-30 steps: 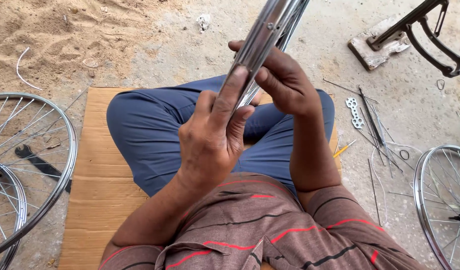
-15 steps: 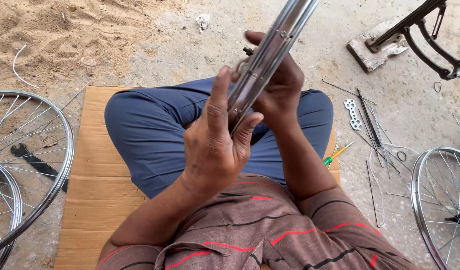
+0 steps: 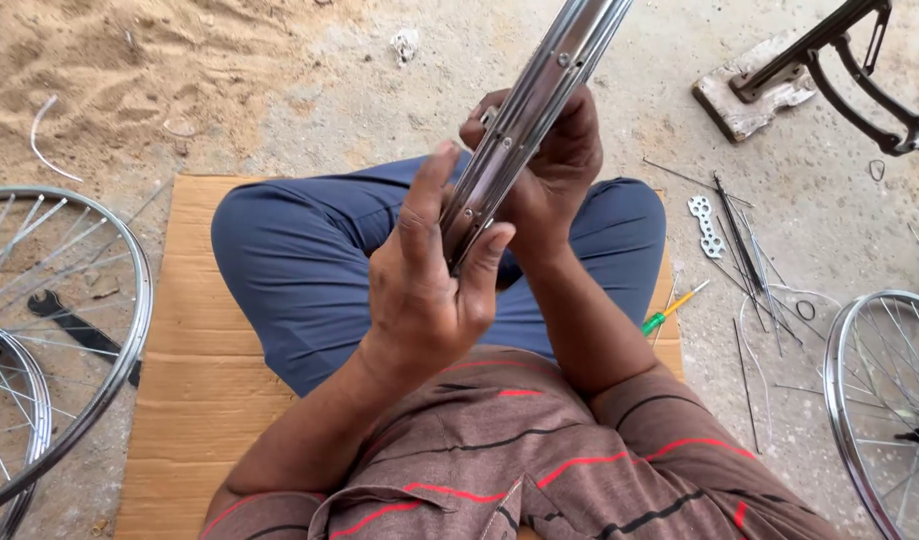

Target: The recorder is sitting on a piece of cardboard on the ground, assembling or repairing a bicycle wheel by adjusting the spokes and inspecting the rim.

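Gripping the shiny wheel rim, left hand and right hand (seemingly pinching something tiny) both hold it.

Sandy, gritty ground in daylight; a flattened cardboard sheet lies on it as a mat.

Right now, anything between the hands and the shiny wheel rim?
Nothing visible. The left hand grips the chrome rim at its near end, thumb and fingers on either side; the right hand wraps it from behind, higher up. Both touch the metal directly.
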